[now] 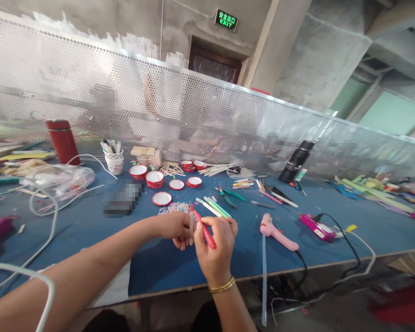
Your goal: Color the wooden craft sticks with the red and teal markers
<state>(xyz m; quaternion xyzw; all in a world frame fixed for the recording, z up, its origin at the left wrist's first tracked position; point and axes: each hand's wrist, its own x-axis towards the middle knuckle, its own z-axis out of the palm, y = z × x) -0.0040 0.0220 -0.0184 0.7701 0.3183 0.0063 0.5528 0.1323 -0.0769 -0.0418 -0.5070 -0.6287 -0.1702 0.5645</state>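
Note:
Between the fingers of my left hand [176, 229] stands a wooden craft stick [191, 233], upright, with a red-coloured top end. My right hand [216, 244] grips a red marker pen [207, 234], whose tip end points up beside the coloured part of the stick. Whether the tip touches the wood I cannot tell. Just behind my left hand lies a pile of small pastel loops [174, 208]. Several light green and white markers [214, 206] lie past my right hand. Round red-rimmed white lids [162, 198] sit farther back.
Pliers [226, 198] lie beyond the markers. To the right are a pink glue gun [276, 233] with a long glue stick and a purple power strip [317, 227] with cords. A paper cup of pens [114, 161], a red flask [62, 142] and a black bottle [296, 161] stand at the back.

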